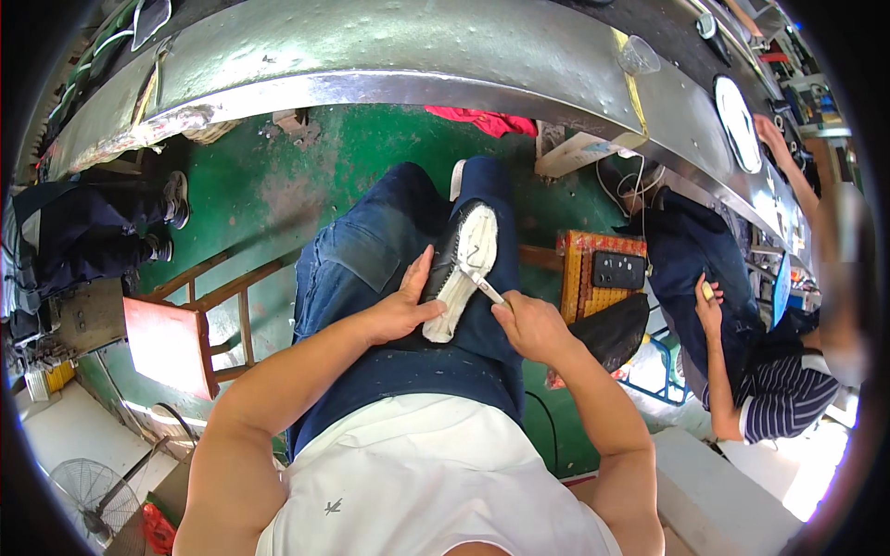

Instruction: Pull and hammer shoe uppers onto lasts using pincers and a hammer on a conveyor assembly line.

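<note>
A shoe [475,236] lies sole side up across my thighs, its underside off-white and its black upper showing along the left edge. My left hand [405,309] grips its side near the lower end, with the thumb side against the underside. In my right hand [533,326] is a slim, pale hand tool [489,289], held from the lower right. The tool's working end meets the middle of the underside, by a dark curved line. I cannot make out the exact shape of that tip.
A metal workbench [371,56] spans the far side. At left stands a wooden stool [171,343]; at right, a black phone [618,270] rests on a beaded seat [577,287]. Another person [779,398] in a striped shirt sits at right. A fan [93,496] stands lower left.
</note>
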Demonstrator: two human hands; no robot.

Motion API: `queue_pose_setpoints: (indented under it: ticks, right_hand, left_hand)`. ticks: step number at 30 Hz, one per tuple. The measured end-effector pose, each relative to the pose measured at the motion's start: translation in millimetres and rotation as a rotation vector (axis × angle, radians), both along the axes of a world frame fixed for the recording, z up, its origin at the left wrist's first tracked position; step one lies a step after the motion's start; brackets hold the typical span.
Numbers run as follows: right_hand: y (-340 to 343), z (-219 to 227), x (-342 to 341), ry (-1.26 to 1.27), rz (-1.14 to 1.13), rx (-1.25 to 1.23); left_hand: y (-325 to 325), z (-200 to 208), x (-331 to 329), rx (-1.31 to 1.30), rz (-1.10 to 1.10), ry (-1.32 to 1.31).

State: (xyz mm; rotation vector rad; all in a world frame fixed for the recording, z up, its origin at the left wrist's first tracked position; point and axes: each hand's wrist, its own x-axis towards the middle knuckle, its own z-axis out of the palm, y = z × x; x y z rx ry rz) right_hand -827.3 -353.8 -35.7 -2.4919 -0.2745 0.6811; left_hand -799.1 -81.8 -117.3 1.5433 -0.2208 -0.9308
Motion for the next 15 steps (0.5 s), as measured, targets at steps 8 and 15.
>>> queue_pose_setpoints:
  ticks: [8,15]
  right_hand:
    - [15.9,7.9,-23.3,-0.016,-0.031,0.130]
    - [-14.9,-27.6,-61.3,0.176,-0.301,0.341]
  left_hand:
    - [-9.8,3.1,-6.6,0.116,0.023,-0.211]
    - [-21.8,34.7,41.4,0.361,-0.114,-0.219]
